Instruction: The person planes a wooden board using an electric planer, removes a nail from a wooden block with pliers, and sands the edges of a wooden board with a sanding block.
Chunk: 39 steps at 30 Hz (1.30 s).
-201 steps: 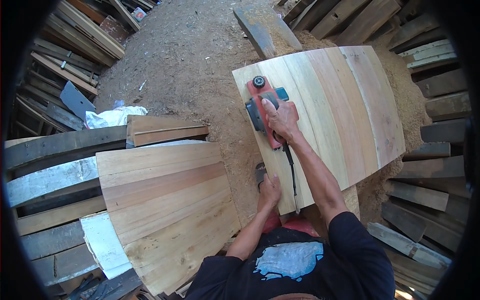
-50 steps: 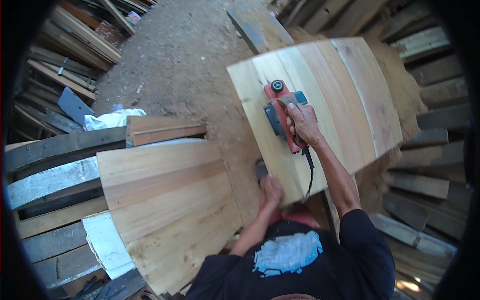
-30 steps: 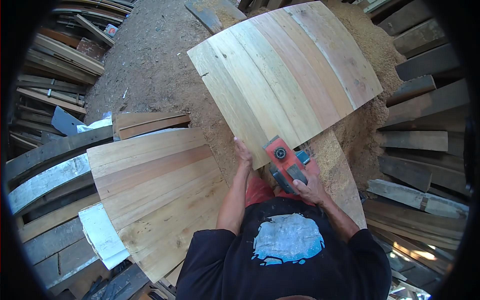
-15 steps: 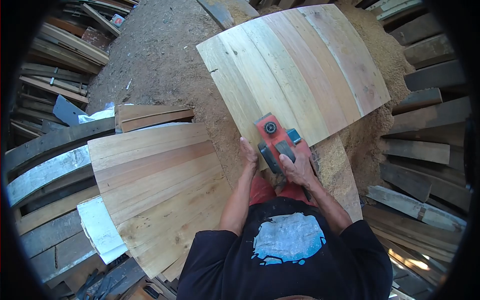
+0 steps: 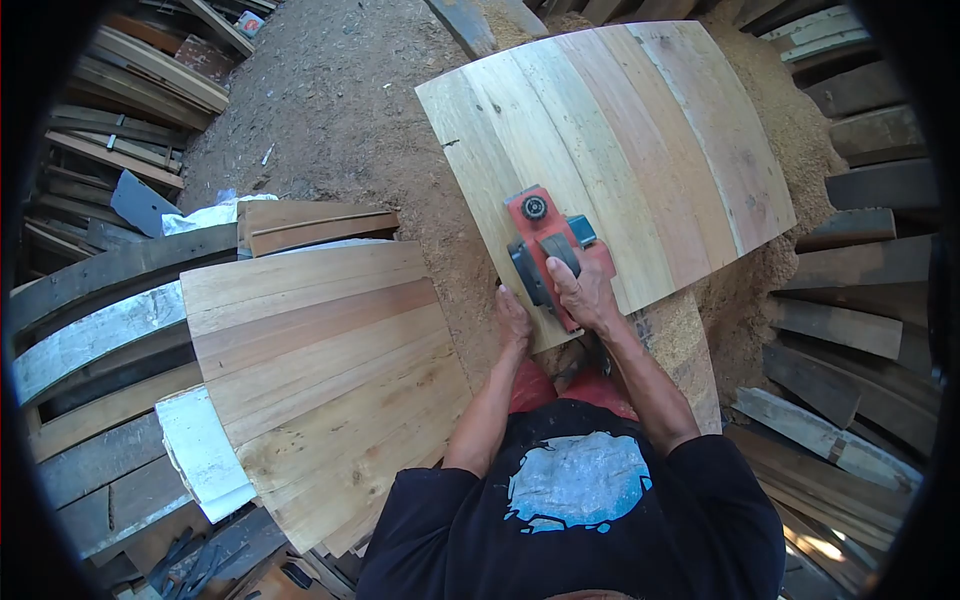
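My right hand is closed around the rear handle of a red and black electric planer. The planer rests on the lower left part of a panel of joined boards, its round black knob at the far end. At the panel's near left corner is my left hand, closed on the edge, with some of its fingers hidden. The panel's boards run from pale yellow to reddish brown.
A second joined-board panel lies to the left, beside a white board. Stacked planks line the right side, and more timber lies at upper left. Sawdust covers the ground around the panel.
The planer has moved forward along the panel, away from my body, with my right hand on it. My left hand stays at the panel's edge. The whole view has shifted slightly.
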### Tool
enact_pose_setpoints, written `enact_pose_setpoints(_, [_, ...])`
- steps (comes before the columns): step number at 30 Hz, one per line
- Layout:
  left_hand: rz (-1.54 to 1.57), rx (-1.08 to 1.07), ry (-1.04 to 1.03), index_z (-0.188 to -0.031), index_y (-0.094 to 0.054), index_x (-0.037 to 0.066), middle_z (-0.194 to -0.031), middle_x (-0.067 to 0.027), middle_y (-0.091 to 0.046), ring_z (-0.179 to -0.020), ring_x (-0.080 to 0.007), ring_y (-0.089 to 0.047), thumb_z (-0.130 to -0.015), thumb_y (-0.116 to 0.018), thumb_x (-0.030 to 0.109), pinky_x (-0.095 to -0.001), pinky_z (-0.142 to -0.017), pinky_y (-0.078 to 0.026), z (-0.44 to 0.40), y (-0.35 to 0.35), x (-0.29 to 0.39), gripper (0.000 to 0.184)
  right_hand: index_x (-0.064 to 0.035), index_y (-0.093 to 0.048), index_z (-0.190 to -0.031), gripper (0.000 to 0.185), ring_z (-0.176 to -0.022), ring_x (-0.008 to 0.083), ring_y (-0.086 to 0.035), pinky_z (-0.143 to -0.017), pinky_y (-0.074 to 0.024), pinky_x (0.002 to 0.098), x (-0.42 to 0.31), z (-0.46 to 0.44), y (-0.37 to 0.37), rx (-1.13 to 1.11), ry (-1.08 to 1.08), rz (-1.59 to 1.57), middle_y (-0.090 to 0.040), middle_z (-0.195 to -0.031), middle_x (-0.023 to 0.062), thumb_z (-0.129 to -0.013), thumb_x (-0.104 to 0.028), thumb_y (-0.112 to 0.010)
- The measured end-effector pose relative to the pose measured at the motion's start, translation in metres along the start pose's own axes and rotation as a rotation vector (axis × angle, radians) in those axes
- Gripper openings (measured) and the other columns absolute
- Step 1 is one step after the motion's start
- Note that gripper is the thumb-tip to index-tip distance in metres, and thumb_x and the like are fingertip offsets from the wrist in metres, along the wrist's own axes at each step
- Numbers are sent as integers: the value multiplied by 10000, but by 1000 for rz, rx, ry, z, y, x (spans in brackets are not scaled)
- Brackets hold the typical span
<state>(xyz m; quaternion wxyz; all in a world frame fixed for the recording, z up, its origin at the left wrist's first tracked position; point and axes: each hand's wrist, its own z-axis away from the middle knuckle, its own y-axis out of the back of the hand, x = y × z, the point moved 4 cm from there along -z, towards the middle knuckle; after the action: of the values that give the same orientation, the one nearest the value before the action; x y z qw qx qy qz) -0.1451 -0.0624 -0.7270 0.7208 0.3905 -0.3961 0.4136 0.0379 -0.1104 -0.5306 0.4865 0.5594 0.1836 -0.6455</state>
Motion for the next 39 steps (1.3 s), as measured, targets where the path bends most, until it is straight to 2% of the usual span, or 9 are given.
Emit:
enact_pose_setpoints(5, [-89, 26, -16, -1111, -550, -22, -1087, -329, -622, -1050, -519, -581, -1110, -255, 451, -545, -921, -424, 11, 3, 23, 558, 35, -661, -954, 655, -755, 317, -684, -729, -526, 435, -14, -40, -7, 3, 19, -11, -673, -773, 183, -967, -616, -590])
enact_pose_setpoints(9, [-190, -57, 46, -1164, -512, -7, -1160, -344, -604, -1128, -539, -561, -1100, -265, 482, -563, -964, -410, 15, 5, 39, 551, 32, -667, -958, 680, -759, 305, -687, -731, -528, 428, -22, -76, -15, 5, 30, -39, -677, -774, 171, -967, -643, -583])
enact_pose_setpoints(12, [-227, -87, 143, -1247, -488, -13, -1244, -362, -583, -1213, -542, -539, -1076, -310, 540, -557, -1026, -403, 23, 6, 59, 606, -28, -618, -860, 621, -530, 106, -569, -491, -466, 292, -29, -99, -20, 63, 133, -75, -594, -651, 16, -965, -640, -616])
enact_pose_setpoints(20, [-286, -142, 160, -1340, -458, -66, -1316, -361, -573, -1239, -517, -570, -982, -531, 597, -523, -1059, -442, 17, 3, 34, 758, -27, -631, -842, 646, -517, 106, -570, -483, -468, 297, -52, -152, -28, 58, 138, -79, -591, -635, 18, -960, -661, -606])
enact_pose_setpoints(26, [-198, -59, 71, -1306, -480, -49, -1214, -292, -645, -1135, -422, -661, -891, -768, 416, -464, -974, -519, 15, -3, 42, 687, -27, -643, -841, 642, -521, 110, -577, -489, -474, 301, -78, -192, -32, 48, 112, -67, -597, -635, 18, -966, -656, -601])
enact_pose_setpoints(30, [-154, -51, 133, -1271, -494, -51, -1153, -280, -666, -1084, -400, -681, -878, -794, 369, -452, -947, -531, 20, -4, 57, 649, -30, -649, -827, 631, -522, 114, -578, -491, -477, 308, -92, -219, -34, 24, 108, -84, -603, -639, 22, -967, -643, -607])
enact_pose_setpoints(33, [-202, -82, 171, -1249, -502, -51, -1119, -279, -679, -1062, -405, -691, -873, -799, 371, -460, -938, -536, 19, -1, 66, 639, -5, -669, -811, 743, -588, 201, -644, -588, -517, 376, -103, -239, -37, 52, 122, -36, -635, -636, 81, -934, -730, -560])
enact_pose_setpoints(36, [-225, -84, 182, -1230, -526, -50, -1101, -256, -693, -1035, -378, -701, -885, -793, 358, -452, -921, -543, 21, 1, 76, 597, 0, -669, -810, 742, -569, 203, -637, -586, -518, 381, -113, -258, -40, 49, 115, -47, -639, -635, 86, -935, -723, -559])
enact_pose_setpoints(39, [-234, -87, 207, -1223, -564, -46, -1095, -210, -708, -1001, -315, -710, -909, -780, 331, -423, -902, -549, 21, 3, 87, 536, -37, -656, -814, 592, -525, 115, -575, -488, -466, 314, -123, -286, -44, 55, 102, -80, -604, -633, 26, -974, -606, -618])
